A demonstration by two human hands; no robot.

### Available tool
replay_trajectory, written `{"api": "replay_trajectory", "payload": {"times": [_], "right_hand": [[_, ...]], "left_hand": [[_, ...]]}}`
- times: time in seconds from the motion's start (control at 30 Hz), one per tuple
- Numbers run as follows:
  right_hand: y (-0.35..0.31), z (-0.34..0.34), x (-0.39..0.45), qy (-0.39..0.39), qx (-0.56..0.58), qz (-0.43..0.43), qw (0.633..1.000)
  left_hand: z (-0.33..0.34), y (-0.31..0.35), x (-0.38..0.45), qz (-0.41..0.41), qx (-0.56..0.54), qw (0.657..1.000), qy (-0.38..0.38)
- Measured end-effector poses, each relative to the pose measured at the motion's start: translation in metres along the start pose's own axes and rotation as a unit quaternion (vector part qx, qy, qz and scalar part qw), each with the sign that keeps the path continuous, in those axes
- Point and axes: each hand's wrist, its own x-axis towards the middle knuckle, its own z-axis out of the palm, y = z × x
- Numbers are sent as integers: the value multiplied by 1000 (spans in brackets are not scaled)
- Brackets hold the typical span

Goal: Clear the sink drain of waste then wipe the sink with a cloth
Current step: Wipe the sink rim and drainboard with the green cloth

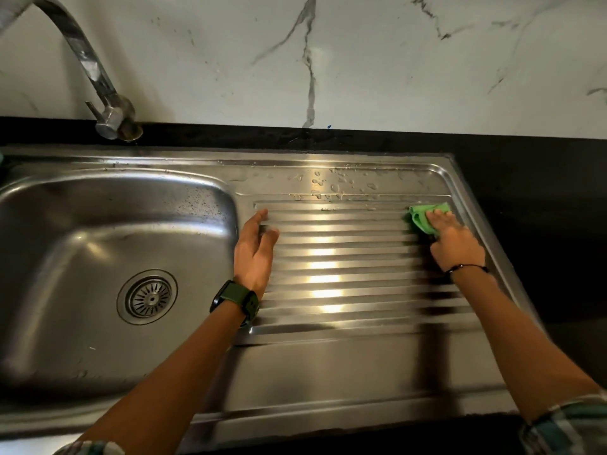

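A steel sink fills the view, with its basin [82,224] on the left and a ribbed drainboard [345,257] on the right. The round drain strainer [147,296] in the basin floor shows no waste on it. My right hand [455,241] presses a crumpled green cloth [423,215] flat onto the far right corner of the drainboard. My left hand [254,247], a dark watch on its wrist, rests open on the drainboard's left edge beside the basin and holds nothing.
A curved chrome tap [98,83] stands at the back left on the black counter [525,178]. Water drops [335,182] lie on the steel strip behind the ribs. A white marbled wall rises behind.
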Motion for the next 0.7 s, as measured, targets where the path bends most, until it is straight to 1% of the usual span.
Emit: {"api": "replay_trajectory", "payload": {"times": [0.1,0.23,0.37,0.43,0.47,0.57,0.63,0.7], "right_hand": [[-2,3,2,5,-14,2,1000],[-1,1,6,3,-5,11,1000],[-10,1,18,2,4,60,998],[-19,2,22,8,2,71,997],[-25,3,21,13,2,65,998],[-56,13,11,26,3,5,1000],[-91,24,-1,24,9,-44,999],[-138,39,-13,13,25,-114,993]], "left_hand": [[-2,-1,3,-3,-3,1000,-1],[-5,-2,4,-10,-13,1000,-9],[-5,-2,4,-13,-30,999,-7],[-4,-2,5,-24,-69,997,9],[-4,-3,5,-31,-91,995,16],[-4,-5,6,-37,-130,990,24],[-5,-5,8,-46,-146,988,22],[-4,-4,8,-52,-158,986,24]]}}
